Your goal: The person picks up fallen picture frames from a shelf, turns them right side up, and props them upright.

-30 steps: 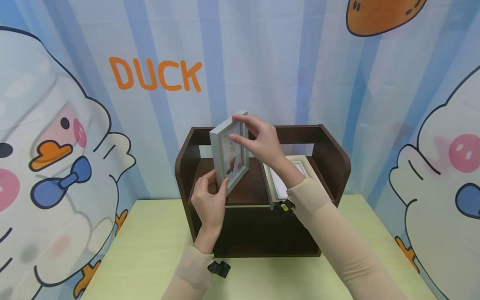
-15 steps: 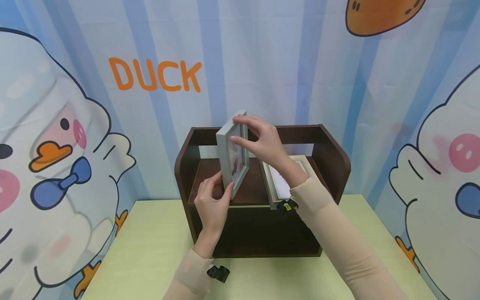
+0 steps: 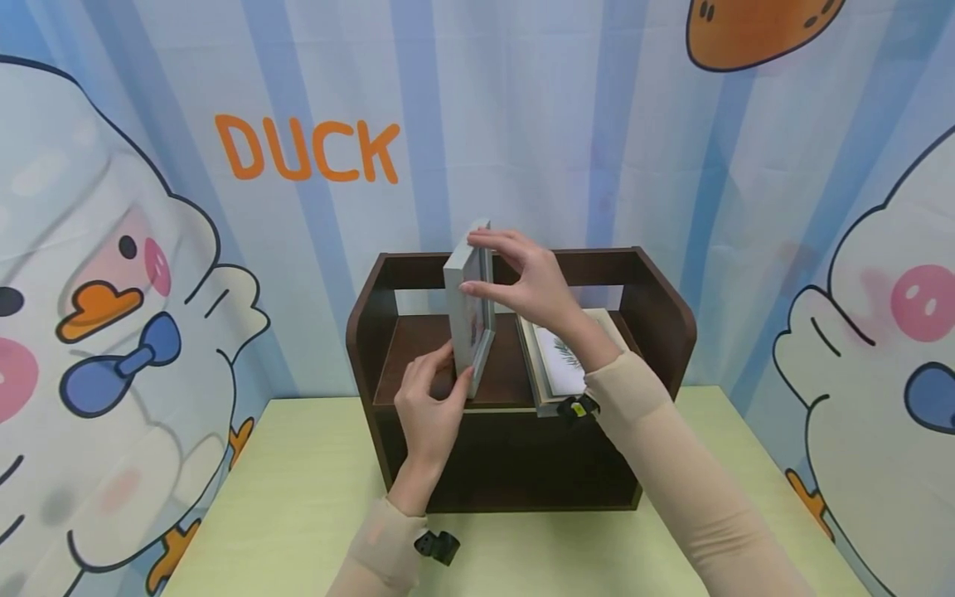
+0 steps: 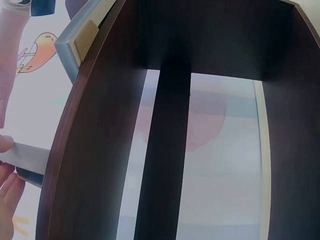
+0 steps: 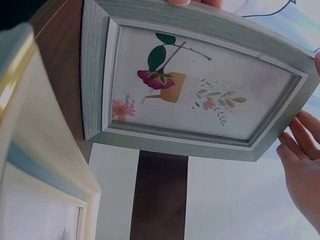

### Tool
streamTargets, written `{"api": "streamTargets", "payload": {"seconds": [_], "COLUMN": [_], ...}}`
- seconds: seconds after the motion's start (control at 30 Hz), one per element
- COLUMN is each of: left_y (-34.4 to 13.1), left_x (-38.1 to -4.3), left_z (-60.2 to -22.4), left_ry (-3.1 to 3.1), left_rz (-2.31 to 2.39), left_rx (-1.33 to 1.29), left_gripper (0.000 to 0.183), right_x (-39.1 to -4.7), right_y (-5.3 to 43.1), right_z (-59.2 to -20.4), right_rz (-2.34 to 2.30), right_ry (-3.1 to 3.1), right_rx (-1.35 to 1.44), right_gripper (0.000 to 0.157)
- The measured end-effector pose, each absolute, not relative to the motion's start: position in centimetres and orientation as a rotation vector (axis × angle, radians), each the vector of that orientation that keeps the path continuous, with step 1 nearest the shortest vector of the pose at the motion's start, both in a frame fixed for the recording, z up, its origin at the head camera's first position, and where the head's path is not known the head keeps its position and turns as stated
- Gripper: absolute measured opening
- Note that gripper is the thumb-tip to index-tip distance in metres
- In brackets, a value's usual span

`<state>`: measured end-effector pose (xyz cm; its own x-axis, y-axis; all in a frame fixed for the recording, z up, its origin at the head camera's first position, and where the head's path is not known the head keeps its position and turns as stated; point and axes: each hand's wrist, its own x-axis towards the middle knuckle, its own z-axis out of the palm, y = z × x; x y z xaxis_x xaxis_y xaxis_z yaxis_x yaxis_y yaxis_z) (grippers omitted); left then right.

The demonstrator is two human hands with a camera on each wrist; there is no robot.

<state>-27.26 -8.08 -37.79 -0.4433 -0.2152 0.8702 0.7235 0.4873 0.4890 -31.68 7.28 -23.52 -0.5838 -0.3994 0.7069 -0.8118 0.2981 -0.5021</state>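
A pale grey-green picture frame (image 3: 470, 311) stands upright on the upper shelf, nearly edge-on in the head view. Behind its glass, the right wrist view shows a pressed red flower and a printed vase design (image 5: 170, 90). My left hand (image 3: 431, 410) pinches the lower front edge between thumb and fingers; the same hand (image 4: 7, 200) shows at the left of the left wrist view. Higher up, my right hand (image 3: 533, 278) grips the frame's upper edge, fingers toward the rear corner and thumb toward the front. In the right wrist view this hand (image 5: 305, 165) is at the right.
The dark brown wooden shelf (image 3: 522, 460) has raised sides and a slotted back rail. Right of the held frame lies a stack of picture frames (image 3: 535, 365), jutting slightly past the shelf's front edge. Beneath is a pale yellow-green table (image 3: 298, 481); a duck-print curtain (image 3: 522, 124) hangs behind.
The frame has turned, its front edge swinging right until its face shows only narrowly. My left hand has moved slightly right with that edge; my right hand has barely shifted.
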Motion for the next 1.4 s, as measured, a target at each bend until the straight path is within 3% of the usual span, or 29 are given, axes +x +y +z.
{"api": "streamTargets", "payload": {"seconds": [0.13, 0.4, 1.4], "left_y": [-7.9, -7.5, -7.0], "left_x": [-27.2, -27.4, -27.4], "left_z": [-37.8, -38.0, -38.5], "left_ry": [-1.712, -1.709, -1.717], "left_rz": [-1.147, -1.162, -1.236], "left_rx": [-0.45, -0.48, -0.485], "left_gripper": [0.038, 0.037, 0.034], "right_x": [-32.9, -29.9, -30.4], "right_y": [7.7, 7.7, 8.9], "right_z": [-24.3, -22.6, -22.7], "right_rz": [1.185, 1.238, 1.354], "right_ry": [-2.101, -2.088, -2.035], "right_rx": [1.09, 1.134, 1.275], "right_gripper": [0.059, 0.051, 0.046]}}
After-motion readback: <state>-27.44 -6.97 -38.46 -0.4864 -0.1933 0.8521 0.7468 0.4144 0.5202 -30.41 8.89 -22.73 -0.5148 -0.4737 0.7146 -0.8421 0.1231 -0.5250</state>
